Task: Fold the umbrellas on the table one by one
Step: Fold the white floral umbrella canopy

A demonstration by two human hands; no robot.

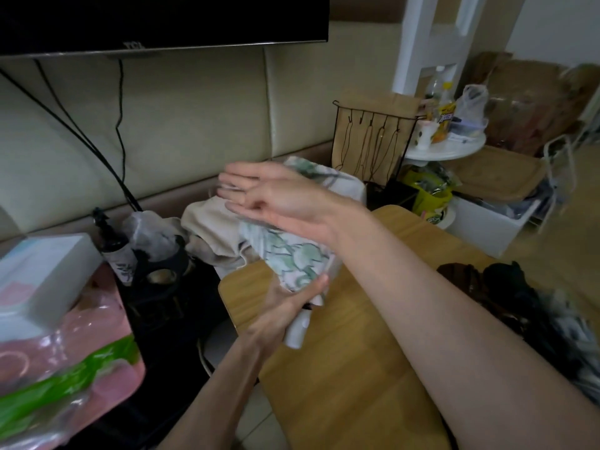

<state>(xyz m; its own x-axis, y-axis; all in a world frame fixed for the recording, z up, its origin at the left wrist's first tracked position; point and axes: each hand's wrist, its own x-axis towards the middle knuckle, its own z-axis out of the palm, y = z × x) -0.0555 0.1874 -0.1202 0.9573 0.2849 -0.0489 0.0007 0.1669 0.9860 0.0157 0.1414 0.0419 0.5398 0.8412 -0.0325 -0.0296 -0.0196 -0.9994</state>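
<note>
A folded umbrella [293,259] with a pale green leaf print and a white handle is held above the left edge of the wooden table [357,368]. My left hand [292,303] grips it where the fabric meets the handle. My right hand [269,193] hovers with straight fingers, palm up, over the umbrella's far end; whether it touches the fabric is unclear. A dark umbrella [519,306] lies crumpled on the table's right side, partly behind my right forearm.
A TV [156,21] hangs at the upper left with cables running down. Left of the table stand a dark basket [162,287] of bottles and pink packages [65,352]. Beige cloth [211,228], a wire rack [373,141] and cluttered bins sit behind.
</note>
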